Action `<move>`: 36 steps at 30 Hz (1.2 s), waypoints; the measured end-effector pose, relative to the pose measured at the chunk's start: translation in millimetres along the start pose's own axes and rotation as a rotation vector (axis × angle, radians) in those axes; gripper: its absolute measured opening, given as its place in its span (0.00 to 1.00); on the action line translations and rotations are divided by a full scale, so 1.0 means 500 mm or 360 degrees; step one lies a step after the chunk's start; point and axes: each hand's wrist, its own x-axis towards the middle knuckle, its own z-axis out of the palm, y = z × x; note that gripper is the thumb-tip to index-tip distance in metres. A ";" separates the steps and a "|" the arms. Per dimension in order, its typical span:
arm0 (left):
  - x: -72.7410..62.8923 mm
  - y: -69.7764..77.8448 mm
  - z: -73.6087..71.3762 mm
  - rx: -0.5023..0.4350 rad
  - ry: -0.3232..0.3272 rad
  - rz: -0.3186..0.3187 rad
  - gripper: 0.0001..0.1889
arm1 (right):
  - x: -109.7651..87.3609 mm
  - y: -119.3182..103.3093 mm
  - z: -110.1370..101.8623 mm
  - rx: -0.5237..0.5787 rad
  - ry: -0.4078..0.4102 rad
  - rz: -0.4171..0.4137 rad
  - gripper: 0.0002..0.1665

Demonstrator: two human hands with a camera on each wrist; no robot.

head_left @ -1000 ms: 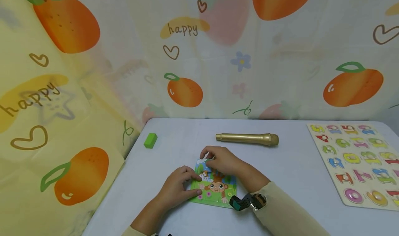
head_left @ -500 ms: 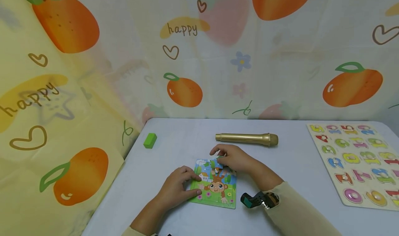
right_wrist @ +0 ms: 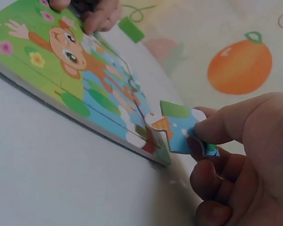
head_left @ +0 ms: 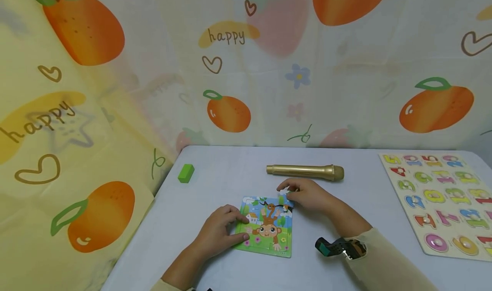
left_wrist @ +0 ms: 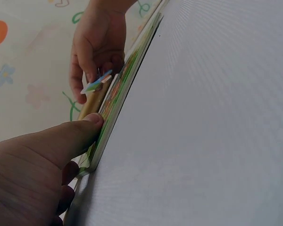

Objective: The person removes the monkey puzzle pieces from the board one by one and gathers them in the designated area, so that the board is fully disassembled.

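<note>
Pinching a loose puzzle piece (right_wrist: 177, 126) between thumb and fingers, the right hand (head_left: 312, 196) held it tilted by the far right corner of the monkey puzzle (head_left: 265, 247); whether piece and corner touched could not be told. That pinch looked like the weak point: it took only one end of the thin piece, so a twist or a bump against the raised edge might have turned it or dropped it. Pushed down at that slant, it could also have lifted or jarred the picture beneath. The left hand (head_left: 219, 232) lay relaxed and partly open at the puzzle's left edge, its thumb and a fingertip resting on the picture; with contact on that side alone, a shove at the far right seemed liable to swivel the puzzle on the smooth white table (head_left: 219, 178). Beyond the right hand, on the far side, a gold microphone (head_left: 303, 171) lay on its side, near enough that a careless knuckle might have set it rolling. Farther out, well apart from both hands, a green block (head_left: 186, 173) sat at the far left and a number board (head_left: 447, 231) lay at the right, neither likely to interfere.
</note>
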 end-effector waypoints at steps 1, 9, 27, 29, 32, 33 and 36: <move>0.000 0.000 0.000 -0.0001 0.0001 0.0002 0.15 | -0.002 0.003 -0.004 -0.0006 0.0010 0.0012 0.16; 0.000 0.001 0.001 0.0012 0.0010 0.0010 0.16 | -0.021 0.019 -0.035 -0.0125 0.0016 -0.0036 0.15; -0.001 0.004 0.000 0.0015 0.0006 0.0006 0.16 | -0.046 0.053 -0.057 -0.0376 -0.0002 -0.0194 0.12; -0.001 0.005 -0.001 0.0015 0.0008 0.0009 0.16 | -0.046 0.054 -0.054 -0.0430 0.0023 -0.0228 0.12; -0.001 0.005 -0.001 0.0003 0.0021 0.0027 0.16 | -0.047 0.054 -0.050 -0.0478 0.0047 -0.0262 0.12; -0.001 0.005 0.000 0.0000 0.0026 0.0034 0.16 | -0.048 0.054 -0.050 -0.0492 0.0052 -0.0271 0.12; -0.001 0.004 0.000 -0.0009 0.0035 0.0044 0.16 | -0.048 0.055 -0.050 -0.0501 0.0057 -0.0278 0.12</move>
